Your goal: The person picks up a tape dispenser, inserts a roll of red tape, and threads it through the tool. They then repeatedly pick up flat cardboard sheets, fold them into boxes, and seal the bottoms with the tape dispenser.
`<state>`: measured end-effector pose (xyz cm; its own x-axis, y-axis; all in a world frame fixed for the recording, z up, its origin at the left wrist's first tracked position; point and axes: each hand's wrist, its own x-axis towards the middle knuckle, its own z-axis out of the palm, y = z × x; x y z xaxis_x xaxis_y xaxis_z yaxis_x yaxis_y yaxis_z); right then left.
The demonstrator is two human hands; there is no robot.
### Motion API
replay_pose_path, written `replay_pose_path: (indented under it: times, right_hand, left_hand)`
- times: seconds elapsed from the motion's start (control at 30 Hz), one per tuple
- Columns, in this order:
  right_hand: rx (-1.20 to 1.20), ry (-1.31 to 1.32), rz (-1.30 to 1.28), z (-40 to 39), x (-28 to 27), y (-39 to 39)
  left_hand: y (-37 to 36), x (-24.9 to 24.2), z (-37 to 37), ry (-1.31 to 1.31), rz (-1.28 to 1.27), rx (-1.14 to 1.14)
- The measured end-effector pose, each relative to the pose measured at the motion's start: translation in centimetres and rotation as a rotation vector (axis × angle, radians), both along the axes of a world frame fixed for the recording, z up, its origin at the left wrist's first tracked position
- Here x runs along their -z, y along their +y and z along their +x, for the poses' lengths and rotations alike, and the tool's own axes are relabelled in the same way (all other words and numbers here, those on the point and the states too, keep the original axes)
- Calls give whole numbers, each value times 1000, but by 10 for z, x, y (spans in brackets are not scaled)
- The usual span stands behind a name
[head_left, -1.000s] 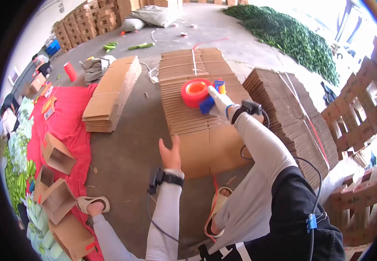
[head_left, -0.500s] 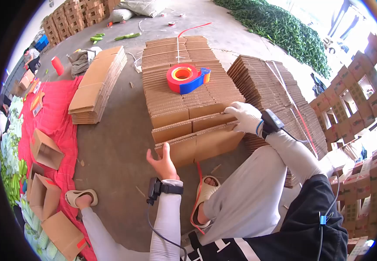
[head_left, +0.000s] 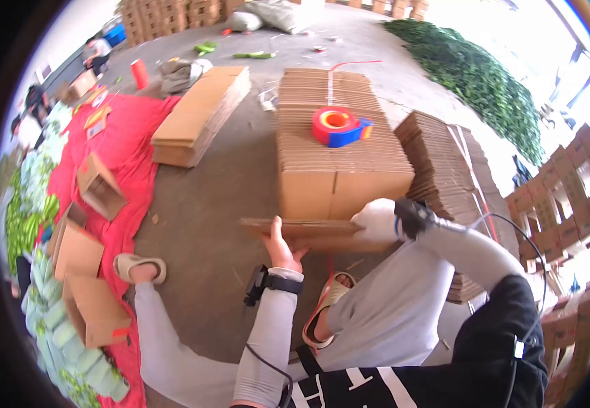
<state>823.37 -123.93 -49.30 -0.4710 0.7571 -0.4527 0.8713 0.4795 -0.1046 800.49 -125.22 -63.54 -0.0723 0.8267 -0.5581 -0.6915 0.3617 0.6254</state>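
A flattened cardboard box [head_left: 315,234] is held level between my two hands, with its long edge toward me. My left hand [head_left: 282,251], bare, grips its left part, thumb on the near side and fingers partly hidden below. At its right end my right hand [head_left: 378,219], in a white glove, is closed on the cardboard, slightly blurred. Just beyond stands a long stack of flattened boxes [head_left: 342,163] on edge. On top of that stack lies a red tape roll in a blue dispenser [head_left: 337,127].
Another strapped cardboard stack [head_left: 437,163] stands to the right, and a shorter pile [head_left: 199,115] to the left. Open boxes [head_left: 97,309] rest along a red cloth [head_left: 128,143]. Green peppers [head_left: 472,81] are heaped at the back right. People sit far left.
My left hand has closed on the front cardboard. Both hands have drawn it away from the stack toward me and tilted it flatter. The view has shifted left.
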Motion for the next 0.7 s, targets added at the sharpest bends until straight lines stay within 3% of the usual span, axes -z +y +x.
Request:
replay_pose_path:
  times: [0.1,0.13,0.2,0.27,0.3,0.4,0.43,0.47,0.53,0.7]
  right_hand:
    - [-53,157,99,-78,38,-29]
    - [-5,221,1,-101,45,-32]
    - [-41,163,-122,-142,40,-28]
    - [-33,383,-369,-163,63,-25]
    - [-16,481,-492,-167,73,-23]
    - [-95,465,-476,-163,84,-16]
    - [68,449,-782,-159,78,-8]
    - [14,522,-784,-143,101,3]
    - [124,487,-821,-130,106,12]
    - [104,353,-490,-132,76,4]
  left_hand:
    - [-17,-30,-62,223,140,-212]
    - [-22,-35,-87,299,227,-232]
    - [-39,-20,-136,396,135,-245]
    - [-55,1,-175,489,13,-278]
    - [-63,8,-188,583,79,-218]
    - [-72,16,-194,555,148,-223]
    - [-74,15,-193,534,193,-209]
    - [-72,16,-190,548,194,-227]
    - [-70,24,-193,559,187,-222]
    - [-67,-5,-203,631,201,-188]
